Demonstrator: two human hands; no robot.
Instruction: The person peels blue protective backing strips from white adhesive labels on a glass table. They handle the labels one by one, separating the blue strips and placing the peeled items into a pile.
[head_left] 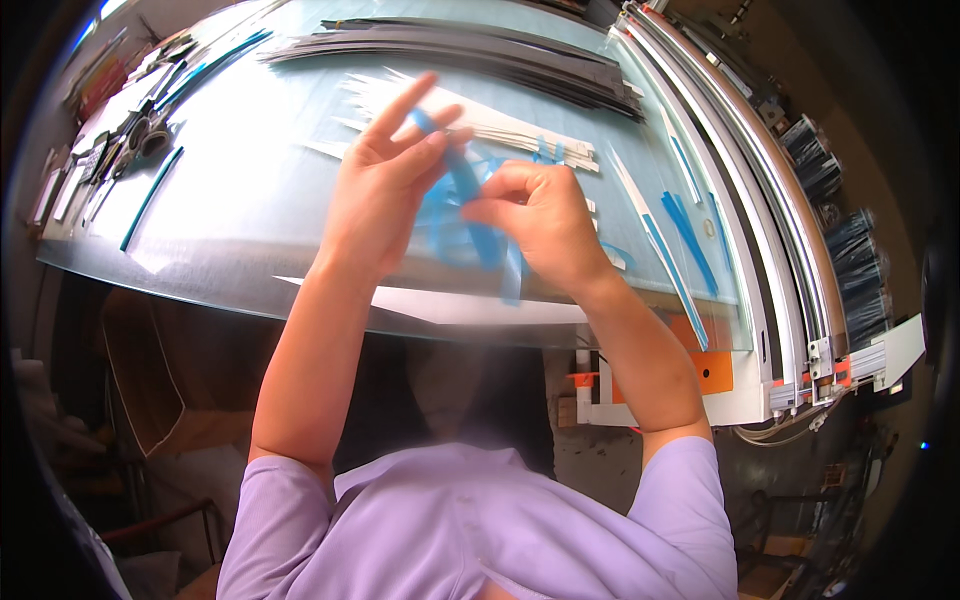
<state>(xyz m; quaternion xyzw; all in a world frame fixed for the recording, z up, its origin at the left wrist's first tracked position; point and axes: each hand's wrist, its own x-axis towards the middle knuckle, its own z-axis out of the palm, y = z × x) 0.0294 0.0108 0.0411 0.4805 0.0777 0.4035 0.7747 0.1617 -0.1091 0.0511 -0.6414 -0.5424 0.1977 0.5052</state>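
Over the glass-topped table, my left hand (385, 175) is raised with its index finger stretched out, and a thin blue plastic strip (465, 178) is caught between its fingers. My right hand (545, 215) is closed in a pinch on the same strip, just right of the left hand. Loops of blue strip (440, 225) hang blurred between and below both hands. Behind them lies a fanned stack of white pointed strips (505, 130), partly hidden by my left hand. A long white piece (470, 305) lies under my forearms along the near edge.
A bundle of black strips (480, 50) lies at the back of the glass tabletop (240, 215). Blue strips (690, 240) and narrow white pieces lie at the right, beside a long metal rail (775, 200). Scissors and other tools (150, 130) are heaped at the far left.
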